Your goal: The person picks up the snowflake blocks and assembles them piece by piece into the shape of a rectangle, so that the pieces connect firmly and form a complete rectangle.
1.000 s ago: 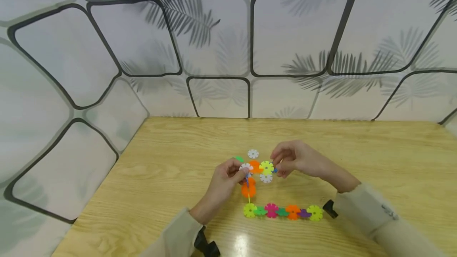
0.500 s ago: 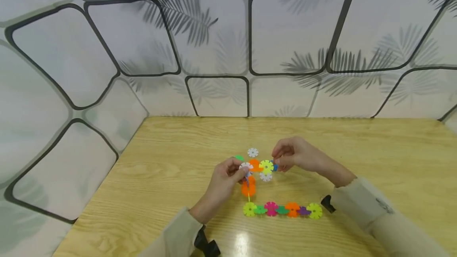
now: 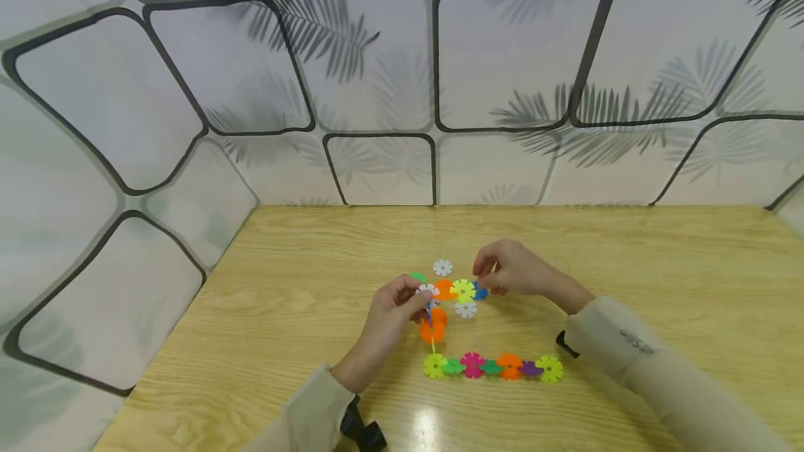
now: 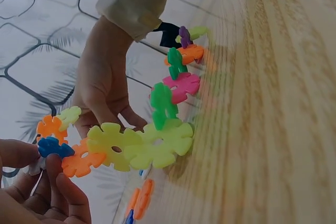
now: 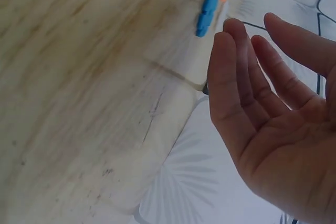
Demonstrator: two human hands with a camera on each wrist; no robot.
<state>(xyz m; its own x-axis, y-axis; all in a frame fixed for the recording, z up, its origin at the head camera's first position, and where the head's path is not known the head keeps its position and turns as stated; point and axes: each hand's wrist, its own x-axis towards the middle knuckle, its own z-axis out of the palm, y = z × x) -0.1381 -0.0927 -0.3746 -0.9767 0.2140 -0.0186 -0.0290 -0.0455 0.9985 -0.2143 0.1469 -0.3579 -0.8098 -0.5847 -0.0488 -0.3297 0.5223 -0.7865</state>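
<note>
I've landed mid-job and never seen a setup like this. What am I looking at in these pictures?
There's no machine here, just a person's bare hands. The wide view comes from a camera worn on the head; the two close ones come from a camera on each wrist. Along the wooden table runs a row of linked, colourful discs. The left hand pinches a white disc. The right hand is beside a blue disc, holding nothing that shows.

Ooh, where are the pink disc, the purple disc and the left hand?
Pink disc [image 3: 472, 363], head view: near its centre.
Purple disc [image 3: 530, 369], head view: its middle.
Left hand [image 3: 389, 314], head view: middle of the hand.
</note>
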